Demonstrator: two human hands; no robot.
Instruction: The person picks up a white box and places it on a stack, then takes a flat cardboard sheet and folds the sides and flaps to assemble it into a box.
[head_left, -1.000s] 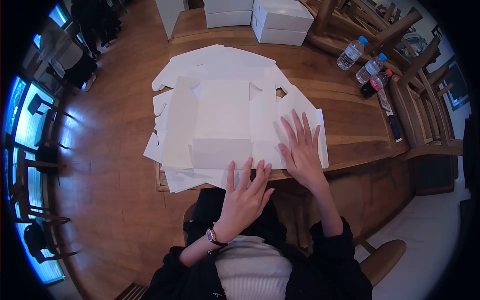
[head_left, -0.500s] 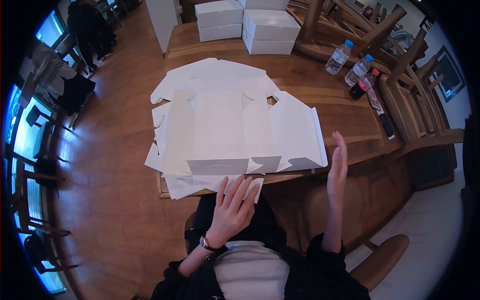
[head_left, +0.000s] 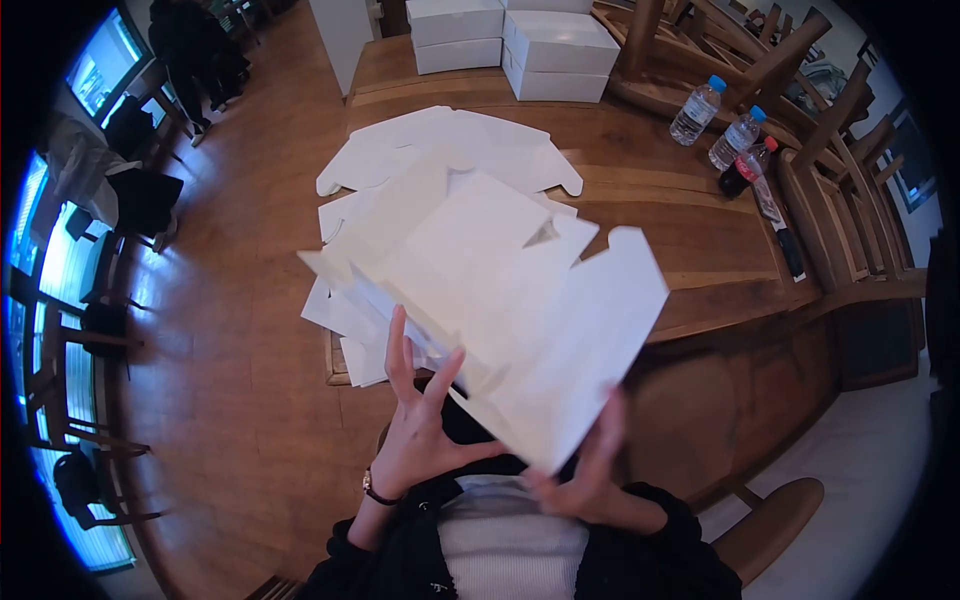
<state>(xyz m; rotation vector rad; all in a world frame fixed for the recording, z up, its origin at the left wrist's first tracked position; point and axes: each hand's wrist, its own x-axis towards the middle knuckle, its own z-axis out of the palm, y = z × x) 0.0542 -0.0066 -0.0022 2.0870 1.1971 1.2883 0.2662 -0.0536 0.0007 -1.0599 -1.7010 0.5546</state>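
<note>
Both hands are grasping the unfolded white carton: the left hand is pinching its lower left flaps with fingers spread, the right hand is gripping the underside of its near panel. It is tilting in the air above the tabletop's near edge, over a stack of flat cartons. Finished boxes are sitting at the far edge, water bottles towards the right edge.

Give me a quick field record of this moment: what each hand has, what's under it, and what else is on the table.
left hand: fingers spread against the near edge of the flat white box blank
right hand: gripping the blank's lower edge from beneath
blank: lifted off the table, tilted
below it: stack of flat blanks on the wooden table
far end: assembled white boxes
right side: three bottles
</note>
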